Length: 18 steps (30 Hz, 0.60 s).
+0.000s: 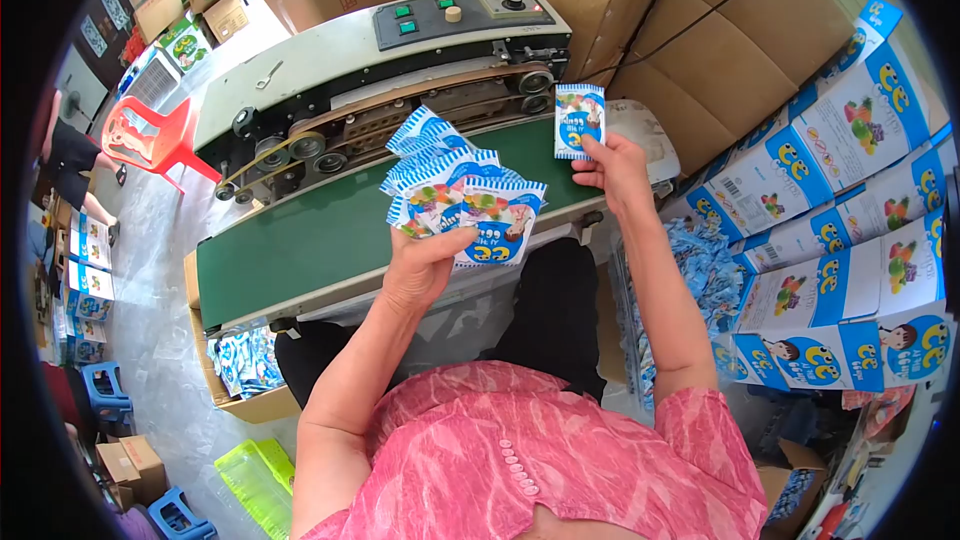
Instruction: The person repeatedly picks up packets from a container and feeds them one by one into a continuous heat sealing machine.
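My left hand (425, 265) is closed on a fanned stack of blue-and-white candy packets (498, 225), printed with fruit and a cartoon figure. The stack is held up over the green conveyor belt (290, 250) of a sealing machine (390, 90). Between the thumb and fingers of my right hand (617, 172) is a single candy packet (580, 120) of the same print, held upright near the belt's right end. The two hands are apart. Behind the packets run the machine's drive belts and rollers (310, 146).
At right stand flattened printed cartons (850, 160) beside a clear bin of blue packets (690, 265). A cardboard box of packets (245, 365) sits below the belt's left end. A red chair (155, 135), a green crate (258, 485) and blue stools (105, 390) are at left, with another person (75, 155) beyond.
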Each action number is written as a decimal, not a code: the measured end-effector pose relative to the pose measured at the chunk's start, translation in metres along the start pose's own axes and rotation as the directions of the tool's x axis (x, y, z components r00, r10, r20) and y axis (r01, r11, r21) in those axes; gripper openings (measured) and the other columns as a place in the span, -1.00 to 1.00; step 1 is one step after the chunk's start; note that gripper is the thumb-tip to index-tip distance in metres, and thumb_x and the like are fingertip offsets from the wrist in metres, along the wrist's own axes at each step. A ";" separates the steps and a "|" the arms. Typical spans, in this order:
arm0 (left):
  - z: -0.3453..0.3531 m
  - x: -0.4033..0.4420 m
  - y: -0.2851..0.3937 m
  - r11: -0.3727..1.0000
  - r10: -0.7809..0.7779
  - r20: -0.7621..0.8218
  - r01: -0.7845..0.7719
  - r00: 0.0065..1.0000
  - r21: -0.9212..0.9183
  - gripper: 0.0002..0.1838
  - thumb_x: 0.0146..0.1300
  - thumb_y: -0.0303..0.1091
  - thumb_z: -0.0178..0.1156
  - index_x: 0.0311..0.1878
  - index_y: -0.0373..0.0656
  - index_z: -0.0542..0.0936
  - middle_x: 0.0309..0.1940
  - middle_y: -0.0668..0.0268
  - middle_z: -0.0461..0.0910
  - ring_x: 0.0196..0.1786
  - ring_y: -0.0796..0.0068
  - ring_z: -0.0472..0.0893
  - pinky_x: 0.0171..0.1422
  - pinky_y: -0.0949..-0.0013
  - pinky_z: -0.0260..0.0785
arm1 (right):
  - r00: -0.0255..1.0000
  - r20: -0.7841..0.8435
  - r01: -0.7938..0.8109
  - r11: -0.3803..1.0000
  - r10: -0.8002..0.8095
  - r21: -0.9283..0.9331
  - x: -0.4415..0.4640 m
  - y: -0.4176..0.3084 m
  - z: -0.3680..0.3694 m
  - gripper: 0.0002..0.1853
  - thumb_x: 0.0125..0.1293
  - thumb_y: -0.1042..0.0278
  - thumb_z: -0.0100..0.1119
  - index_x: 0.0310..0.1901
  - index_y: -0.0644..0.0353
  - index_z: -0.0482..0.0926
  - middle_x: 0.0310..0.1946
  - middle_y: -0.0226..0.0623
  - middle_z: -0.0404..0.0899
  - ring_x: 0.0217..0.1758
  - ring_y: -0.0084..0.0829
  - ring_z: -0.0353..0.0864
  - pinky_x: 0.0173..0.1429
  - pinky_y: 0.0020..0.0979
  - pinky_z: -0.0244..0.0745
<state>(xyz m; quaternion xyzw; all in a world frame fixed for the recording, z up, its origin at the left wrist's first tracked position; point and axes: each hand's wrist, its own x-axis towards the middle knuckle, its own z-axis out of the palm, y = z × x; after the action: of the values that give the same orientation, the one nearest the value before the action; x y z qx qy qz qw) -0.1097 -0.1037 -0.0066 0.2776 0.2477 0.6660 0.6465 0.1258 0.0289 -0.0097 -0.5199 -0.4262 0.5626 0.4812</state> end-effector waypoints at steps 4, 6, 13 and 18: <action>-0.004 -0.001 0.004 1.000 0.027 -0.035 -0.028 0.999 -0.004 -0.30 -0.13 -0.71 0.28 0.19 -0.22 0.38 0.02 0.21 0.54 0.08 0.27 0.57 0.20 0.20 0.43 | 0.998 0.047 -0.027 0.998 0.029 -0.061 0.016 0.000 0.013 -0.79 0.29 0.34 0.21 -0.18 0.32 0.58 -0.35 -0.31 0.62 -0.44 -0.54 0.61 -0.45 -0.55 0.59; -0.004 -0.002 0.004 0.999 0.052 -0.047 -0.052 0.998 -0.006 -0.31 -0.13 -0.71 0.28 0.18 -0.22 0.38 0.02 0.21 0.54 0.07 0.27 0.58 0.20 0.21 0.43 | 0.996 0.080 -0.032 0.995 0.039 -0.094 0.018 -0.001 0.021 -0.78 0.28 0.34 0.21 -0.17 0.33 0.57 -0.34 -0.31 0.62 -0.43 -0.54 0.61 -0.45 -0.54 0.59; 0.003 0.000 0.007 0.991 0.135 -0.105 -0.137 0.985 -0.006 -0.33 -0.08 -0.69 0.30 0.19 -0.23 0.38 0.02 0.22 0.55 0.06 0.30 0.58 0.20 0.23 0.43 | 0.959 0.211 0.237 0.945 -0.191 -0.223 -0.037 -0.021 0.044 -0.73 0.20 0.39 0.28 -0.11 0.34 0.57 -0.27 -0.28 0.64 -0.38 -0.56 0.62 -0.35 -0.56 0.57; 0.020 0.007 0.002 0.987 0.158 -0.096 -0.161 0.983 -0.026 -0.37 -0.05 -0.67 0.31 0.17 -0.23 0.39 0.02 0.23 0.55 0.05 0.31 0.58 0.18 0.24 0.44 | 0.871 0.409 0.291 0.957 -0.272 0.015 -0.084 0.003 0.057 -0.76 0.22 0.40 0.28 -0.11 0.31 0.59 -0.31 -0.32 0.65 -0.36 -0.58 0.63 -0.31 -0.58 0.57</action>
<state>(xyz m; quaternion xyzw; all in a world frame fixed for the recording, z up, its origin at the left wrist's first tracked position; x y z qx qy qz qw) -0.0970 -0.0975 0.0098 0.2541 0.2432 0.7320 0.5834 0.0683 -0.0530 0.0078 -0.3351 -0.6011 0.5720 0.4462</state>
